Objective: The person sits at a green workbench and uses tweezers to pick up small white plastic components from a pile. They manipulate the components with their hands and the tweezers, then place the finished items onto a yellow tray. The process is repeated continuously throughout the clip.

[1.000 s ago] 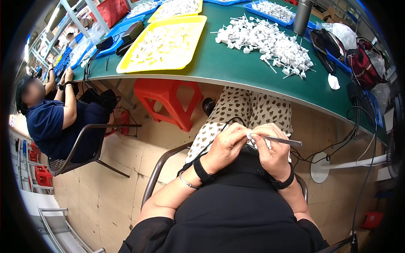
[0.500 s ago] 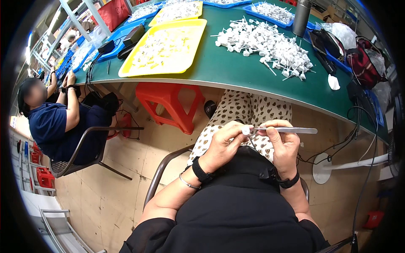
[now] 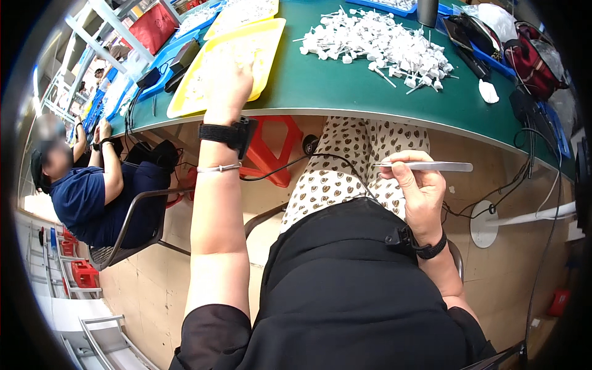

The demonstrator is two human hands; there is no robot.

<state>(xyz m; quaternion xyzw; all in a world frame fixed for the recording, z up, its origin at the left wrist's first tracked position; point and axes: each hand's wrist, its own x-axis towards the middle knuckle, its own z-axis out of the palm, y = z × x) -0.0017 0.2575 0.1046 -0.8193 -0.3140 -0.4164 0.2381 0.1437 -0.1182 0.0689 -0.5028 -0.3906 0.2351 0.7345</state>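
Observation:
My left hand (image 3: 231, 83) reaches over the near part of a yellow tray (image 3: 269, 61), which holds many small white and yellow pieces. Its fingers are pale and smeared against the tray, so I cannot see whether they grip anything. Above my lap, my right hand (image 3: 419, 188) is closed on a pair of metal tweezers (image 3: 441, 166). The tips of the tweezers point left and the rounded end sticks out to the right. To the right of the tray, a heap of white plastic pieces with thin stems (image 3: 382, 46) lies on the green table (image 3: 320, 92).
A dark cylinder (image 3: 427, 12) stands behind the heap. Bags (image 3: 533, 58) and blue trays crowd the table's right end. A red stool (image 3: 274, 148) is under the table edge. At the left a co-worker (image 3: 86, 191) sits on a chair. Cables hang at the right.
My left hand has left the small white piece's spot beside my right hand and gone forward and left to the yellow tray. My right hand still holds the tweezers, slightly higher.

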